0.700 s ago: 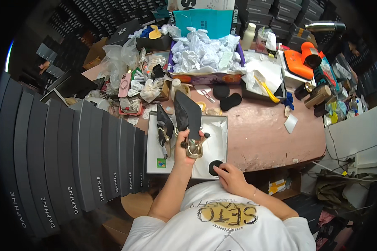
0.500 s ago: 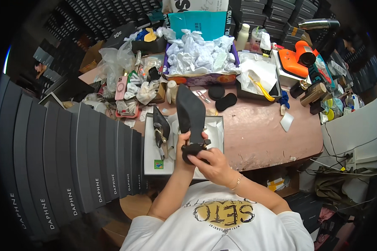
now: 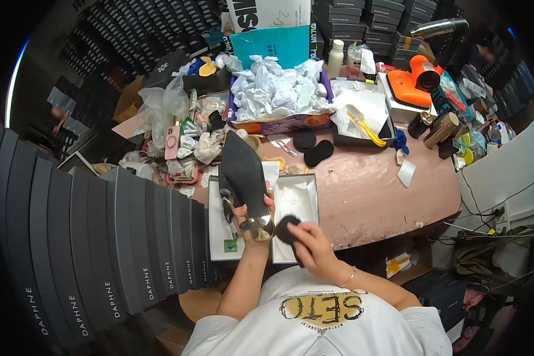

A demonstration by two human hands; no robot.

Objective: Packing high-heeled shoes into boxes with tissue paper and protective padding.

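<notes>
Left hand (image 3: 250, 215) gripping black shoe (image 3: 243, 173), right hand (image 3: 310, 244) holding dark pad (image 3: 286, 228)

The left hand (image 3: 252, 216) grips a black shoe (image 3: 243, 178), sole up, above an open white box (image 3: 296, 204) on the counter (image 3: 374, 196); the right hand (image 3: 311, 249) presses a black pad (image 3: 286, 228) to its heel

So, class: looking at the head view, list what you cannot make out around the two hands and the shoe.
- Shoe, head view: only its dark sole faces the camera; the upper is hidden behind it.
- Black pad: right hand covers its lower part; its kind is unclear.
- Left hand: its palm is hidden behind the shoe's heel end.
- Open box: the hands and shoe hide part of its inside.
</notes>
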